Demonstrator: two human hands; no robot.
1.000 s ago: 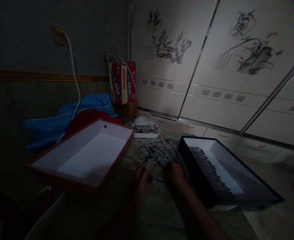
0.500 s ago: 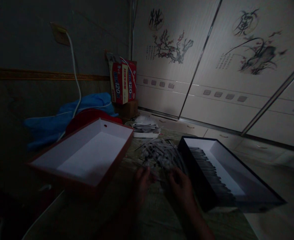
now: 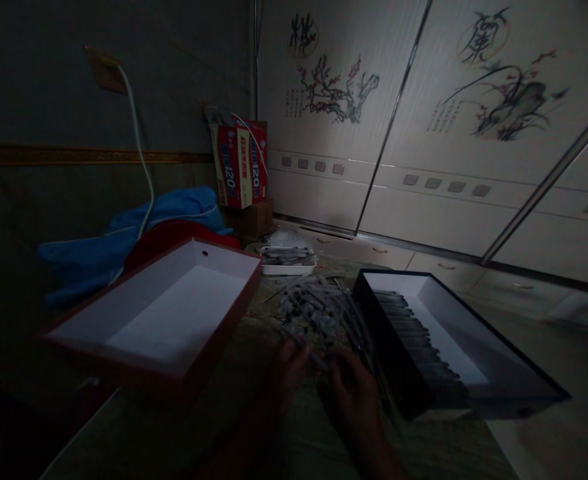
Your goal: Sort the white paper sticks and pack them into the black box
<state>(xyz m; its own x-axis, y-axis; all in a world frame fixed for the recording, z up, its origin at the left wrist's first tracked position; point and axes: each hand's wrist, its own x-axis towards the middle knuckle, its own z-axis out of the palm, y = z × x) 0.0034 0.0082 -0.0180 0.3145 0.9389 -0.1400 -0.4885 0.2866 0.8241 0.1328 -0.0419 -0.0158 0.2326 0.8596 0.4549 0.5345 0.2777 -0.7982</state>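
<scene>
The left hand (image 3: 287, 377) and the right hand (image 3: 354, 393) sit close together, their fingers (image 3: 347, 380) curled inward near a thin stick (image 3: 309, 353); the dim light hides whether they are clamped on it; a loose pile of thin grey sticks (image 3: 319, 310) lies just ahead of the fingers; to their right, an open black box (image 3: 399, 353) holds a neat row of similar sticks; to their left stands an open red box (image 3: 209, 313); beyond the pile, a white tray (image 3: 287, 270) carries more.

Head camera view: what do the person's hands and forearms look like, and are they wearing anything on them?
The left hand and right hand are bare, without gloves; no ring or watch shows in the dim light. The right forearm shows no sleeve; the left forearm is lost in shadow.
</scene>
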